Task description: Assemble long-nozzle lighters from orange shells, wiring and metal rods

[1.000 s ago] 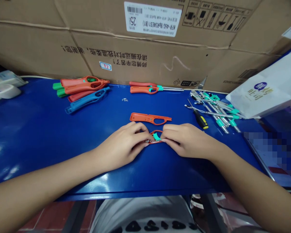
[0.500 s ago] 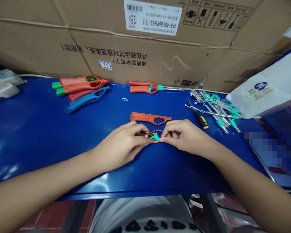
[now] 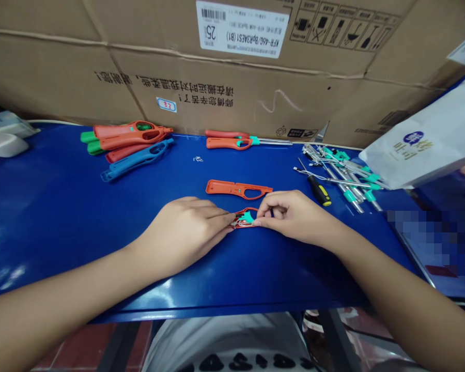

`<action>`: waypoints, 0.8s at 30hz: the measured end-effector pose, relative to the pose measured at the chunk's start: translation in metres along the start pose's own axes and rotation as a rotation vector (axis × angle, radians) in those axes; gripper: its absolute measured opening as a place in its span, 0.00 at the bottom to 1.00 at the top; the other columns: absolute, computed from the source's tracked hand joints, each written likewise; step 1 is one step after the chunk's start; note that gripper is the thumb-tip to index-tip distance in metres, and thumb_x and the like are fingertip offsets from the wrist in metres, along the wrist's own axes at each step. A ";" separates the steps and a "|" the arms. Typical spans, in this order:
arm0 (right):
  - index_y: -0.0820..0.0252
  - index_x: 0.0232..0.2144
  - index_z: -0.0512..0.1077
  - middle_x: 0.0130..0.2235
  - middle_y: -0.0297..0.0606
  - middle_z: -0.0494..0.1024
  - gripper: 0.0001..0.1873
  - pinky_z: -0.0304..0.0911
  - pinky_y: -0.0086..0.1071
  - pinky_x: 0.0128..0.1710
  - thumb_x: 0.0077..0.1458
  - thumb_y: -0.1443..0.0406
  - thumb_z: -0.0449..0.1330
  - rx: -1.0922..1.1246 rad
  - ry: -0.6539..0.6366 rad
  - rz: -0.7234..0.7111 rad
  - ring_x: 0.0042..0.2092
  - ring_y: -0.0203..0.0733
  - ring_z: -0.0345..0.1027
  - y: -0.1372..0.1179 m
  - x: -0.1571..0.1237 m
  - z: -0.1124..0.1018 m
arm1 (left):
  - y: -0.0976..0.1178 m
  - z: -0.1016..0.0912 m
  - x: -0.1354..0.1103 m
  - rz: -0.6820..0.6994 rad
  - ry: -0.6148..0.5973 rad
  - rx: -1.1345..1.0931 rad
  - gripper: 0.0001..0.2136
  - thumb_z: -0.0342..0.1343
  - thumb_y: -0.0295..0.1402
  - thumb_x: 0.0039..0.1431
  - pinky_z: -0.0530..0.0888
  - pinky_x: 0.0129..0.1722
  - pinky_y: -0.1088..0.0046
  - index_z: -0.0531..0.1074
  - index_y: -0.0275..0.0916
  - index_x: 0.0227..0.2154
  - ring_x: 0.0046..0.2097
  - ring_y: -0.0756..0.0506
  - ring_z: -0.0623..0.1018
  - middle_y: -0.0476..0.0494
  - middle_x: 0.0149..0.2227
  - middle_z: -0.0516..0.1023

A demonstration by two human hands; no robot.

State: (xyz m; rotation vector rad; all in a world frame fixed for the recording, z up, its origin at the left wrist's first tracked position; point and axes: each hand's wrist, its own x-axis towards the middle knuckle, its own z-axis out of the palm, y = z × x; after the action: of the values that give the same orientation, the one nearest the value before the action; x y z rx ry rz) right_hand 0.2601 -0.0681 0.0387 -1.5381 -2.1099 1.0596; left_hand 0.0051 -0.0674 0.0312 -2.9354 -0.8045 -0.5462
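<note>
An orange lighter shell (image 3: pixel 245 217) with a teal trigger lies on the blue table (image 3: pixel 62 206), mostly covered by my hands. My left hand (image 3: pixel 186 232) rests flat over its left part, fingers together pressing it down. My right hand (image 3: pixel 290 214) pinches its right end beside the teal trigger, fingers curled. A second orange shell half (image 3: pixel 238 188) lies just beyond them.
Orange, green and blue lighter bodies (image 3: pixel 129 142) lie at the back left. An assembled orange lighter (image 3: pixel 236 140) sits at the back centre. Metal tubes with teal parts (image 3: pixel 344 173) and a yellow-black screwdriver (image 3: pixel 320 190) lie right. Cardboard boxes (image 3: pixel 232 67) form the back wall; a white bag (image 3: pixel 422 144) leans right.
My left hand has flattened and slid its fingers along the shell. My right hand's fingers have curled tighter at the shell's right end. The shell stays in place.
</note>
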 end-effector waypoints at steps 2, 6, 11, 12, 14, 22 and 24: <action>0.60 0.27 0.76 0.22 0.29 0.68 0.08 0.50 0.28 0.23 0.55 0.62 0.66 -0.020 0.017 0.000 0.24 0.31 0.56 0.000 -0.001 -0.001 | 0.003 -0.003 0.000 -0.014 -0.001 0.053 0.12 0.51 0.35 0.71 0.76 0.36 0.64 0.81 0.42 0.44 0.38 0.42 0.83 0.46 0.40 0.85; 0.60 0.27 0.77 0.24 0.30 0.70 0.08 0.51 0.28 0.24 0.55 0.62 0.66 -0.041 0.056 -0.032 0.24 0.30 0.57 0.001 -0.002 -0.005 | 0.003 -0.005 0.001 -0.092 -0.016 0.077 0.12 0.53 0.35 0.70 0.75 0.33 0.67 0.82 0.42 0.43 0.37 0.43 0.82 0.46 0.39 0.85; 0.60 0.28 0.77 0.23 0.29 0.68 0.08 0.51 0.29 0.24 0.56 0.61 0.65 -0.045 0.039 -0.027 0.23 0.31 0.55 0.000 -0.002 -0.008 | -0.004 -0.002 0.001 -0.156 -0.027 -0.039 0.10 0.55 0.33 0.69 0.77 0.37 0.68 0.83 0.42 0.41 0.40 0.44 0.81 0.45 0.39 0.83; 0.60 0.28 0.78 0.23 0.29 0.68 0.08 0.51 0.29 0.25 0.57 0.62 0.64 -0.051 0.036 -0.024 0.24 0.31 0.55 0.000 -0.002 -0.009 | -0.006 -0.001 0.000 -0.156 -0.028 -0.084 0.11 0.55 0.33 0.69 0.77 0.38 0.67 0.83 0.42 0.41 0.40 0.44 0.81 0.45 0.39 0.83; 0.60 0.28 0.78 0.23 0.29 0.68 0.08 0.51 0.29 0.25 0.57 0.64 0.63 -0.061 0.037 -0.017 0.24 0.31 0.55 -0.001 -0.002 -0.009 | -0.008 -0.001 0.001 -0.154 -0.028 -0.176 0.11 0.54 0.31 0.69 0.78 0.41 0.67 0.83 0.40 0.42 0.41 0.44 0.80 0.44 0.40 0.83; 0.61 0.27 0.78 0.23 0.30 0.69 0.08 0.50 0.27 0.24 0.56 0.64 0.65 -0.052 0.071 -0.046 0.23 0.29 0.55 0.001 -0.002 -0.006 | -0.008 -0.006 0.004 -0.133 -0.009 -0.267 0.11 0.54 0.27 0.68 0.80 0.44 0.66 0.83 0.37 0.40 0.43 0.43 0.83 0.45 0.41 0.85; 0.61 0.27 0.78 0.23 0.30 0.69 0.08 0.50 0.27 0.23 0.56 0.64 0.65 -0.052 0.071 -0.049 0.23 0.29 0.55 0.001 -0.001 -0.006 | -0.008 -0.006 0.004 -0.142 -0.007 -0.287 0.12 0.52 0.26 0.68 0.80 0.45 0.66 0.82 0.38 0.40 0.43 0.43 0.84 0.45 0.42 0.85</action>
State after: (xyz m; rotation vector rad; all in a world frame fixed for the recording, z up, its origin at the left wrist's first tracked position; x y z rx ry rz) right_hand 0.2654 -0.0669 0.0424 -1.5159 -2.1316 0.9265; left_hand 0.0023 -0.0597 0.0378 -3.1534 -1.0217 -0.7165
